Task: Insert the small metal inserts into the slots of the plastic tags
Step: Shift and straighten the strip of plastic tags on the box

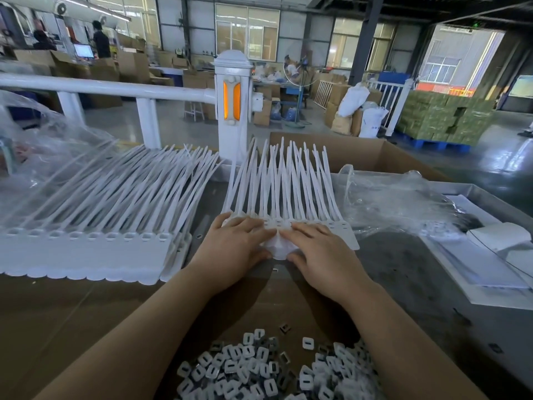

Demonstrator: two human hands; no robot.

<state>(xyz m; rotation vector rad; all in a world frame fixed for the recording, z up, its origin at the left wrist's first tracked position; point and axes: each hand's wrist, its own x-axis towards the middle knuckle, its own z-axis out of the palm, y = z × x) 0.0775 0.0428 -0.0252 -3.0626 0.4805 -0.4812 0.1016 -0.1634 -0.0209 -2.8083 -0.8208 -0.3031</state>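
A strip of joined white plastic tags point(288, 180) lies in the middle of the table, its long tails fanning away from me. My left hand point(235, 251) and my right hand point(323, 255) lie flat on the tag heads, fingers straight, fingertips nearly meeting at the strip's centre. Both hands cover most of the heads; a few slots point(278, 222) show just beyond the fingers. A heap of small metal inserts point(268, 370), grey and white, lies at the near edge between my forearms. One loose insert point(275, 269) sits just below my hands.
A bigger stack of tag strips point(95, 226) lies to the left on brown cardboard. Crumpled clear plastic bags point(398, 197) and white sheets sit to the right. An open cardboard box point(375, 157) and a white railing post point(232, 105) stand behind the table.
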